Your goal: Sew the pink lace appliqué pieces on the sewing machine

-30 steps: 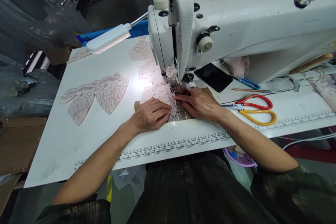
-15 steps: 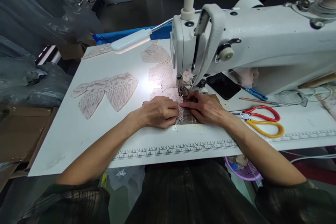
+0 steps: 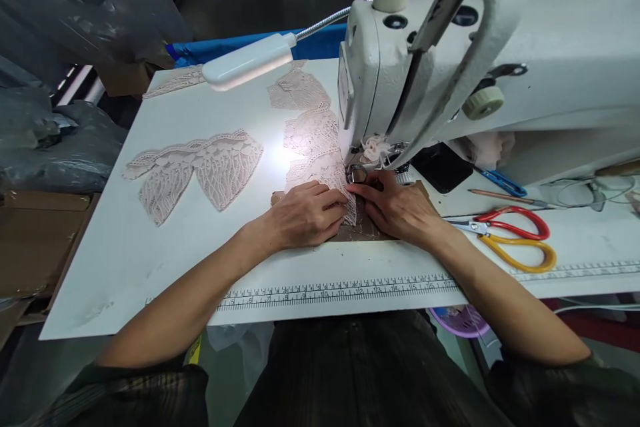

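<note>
A pale pink lace piece [image 3: 320,163] runs under the needle area of a white sewing machine [image 3: 373,73], its near end over a brown sheet [image 3: 363,232]. My left hand [image 3: 310,215] lies on the lace's left side, fingers curled together and pressed onto it. Just right of the presser foot [image 3: 356,175], my right hand [image 3: 400,207] is closed, with its index fingertip at the lace's right edge. The fingertips of both hands nearly meet; what lies under my right fingers is partly hidden. Another lace piece [image 3: 225,173] lies flat at the left.
A lit lamp [image 3: 250,61] hangs over the white table [image 3: 150,280]. Scissors with red and yellow handles [image 3: 520,237] lie beside my right forearm. Behind them are a pencil [image 3: 505,197], a blue cutter [image 3: 503,182] and a dark flat object [image 3: 443,167]. A printed ruler [image 3: 340,292] follows the front edge.
The lace's near end has shifted away from me, toward the presser foot, baring more of the brown sheet. My hands stay close beside it. The view has shifted, and the machine looks larger.
</note>
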Demonstrator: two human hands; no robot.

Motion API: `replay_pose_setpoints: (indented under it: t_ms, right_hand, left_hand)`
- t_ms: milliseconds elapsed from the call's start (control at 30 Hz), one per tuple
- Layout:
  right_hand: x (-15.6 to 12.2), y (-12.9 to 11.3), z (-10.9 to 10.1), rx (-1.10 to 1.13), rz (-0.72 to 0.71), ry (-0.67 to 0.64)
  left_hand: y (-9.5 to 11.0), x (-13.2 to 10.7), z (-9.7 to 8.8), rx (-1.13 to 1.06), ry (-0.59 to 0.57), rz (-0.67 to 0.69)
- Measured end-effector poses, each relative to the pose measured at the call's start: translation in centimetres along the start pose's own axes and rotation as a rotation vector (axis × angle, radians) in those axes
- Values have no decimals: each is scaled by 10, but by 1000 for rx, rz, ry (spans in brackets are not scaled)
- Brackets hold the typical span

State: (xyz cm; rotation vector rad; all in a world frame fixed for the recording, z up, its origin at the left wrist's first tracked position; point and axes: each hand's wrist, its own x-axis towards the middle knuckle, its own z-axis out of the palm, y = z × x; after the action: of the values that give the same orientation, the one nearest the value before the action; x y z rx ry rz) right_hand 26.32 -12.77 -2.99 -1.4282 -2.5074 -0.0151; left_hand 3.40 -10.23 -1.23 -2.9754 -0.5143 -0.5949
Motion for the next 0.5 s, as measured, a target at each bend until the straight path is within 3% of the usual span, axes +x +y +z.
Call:
replay_pose_setpoints:
  t_ms: [133, 300, 500]
  right_hand:
    - [-5, 7, 2, 205, 31, 67]
    - [-7, 15, -3, 406, 164, 265]
    - [-7, 13, -3, 409, 109, 257]
  left_hand:
    - [0, -1, 6, -18, 62, -28]
    - [-1, -1, 11, -55, 121, -29]
    - [0, 1, 12, -3, 180, -22]
